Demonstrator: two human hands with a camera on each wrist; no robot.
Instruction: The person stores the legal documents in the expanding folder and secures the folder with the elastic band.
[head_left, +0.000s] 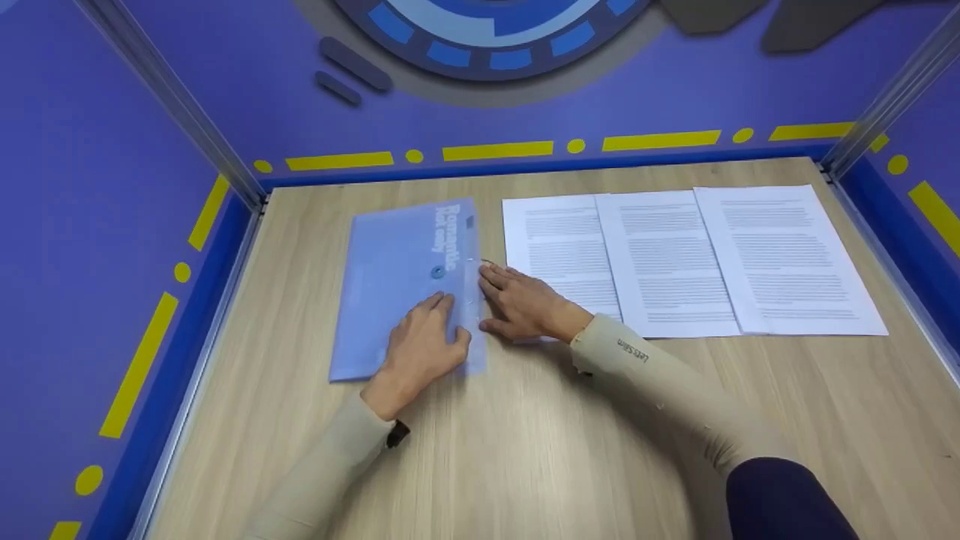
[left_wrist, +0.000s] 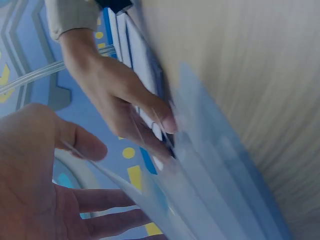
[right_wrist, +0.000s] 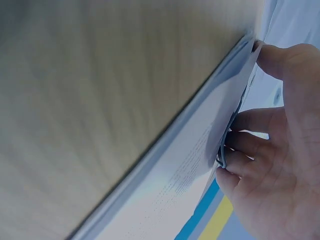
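Observation:
A translucent blue document folder (head_left: 382,262) with white lettering and a round button lies on the table's left half. My left hand (head_left: 424,337) rests over its lower right part, thumb spread from the fingers. In the left wrist view, an edge of clear plastic (left_wrist: 125,182) runs past the left thumb, with the straight fingers behind it. My right hand (head_left: 529,304) grips the left edge of the leftmost stack of printed sheets (head_left: 566,232), beside the folder's flap edge. In the right wrist view, the thumb and curled fingers meet that sheet edge (right_wrist: 197,150), near a thin dark cord (right_wrist: 225,142).
Two more stacks of printed sheets, a middle stack (head_left: 667,255) and a right stack (head_left: 787,255), overlap in a row across the right side. Purple walls with yellow marks, such as the back wall (head_left: 225,75), enclose the wooden table (head_left: 517,450) on three sides.

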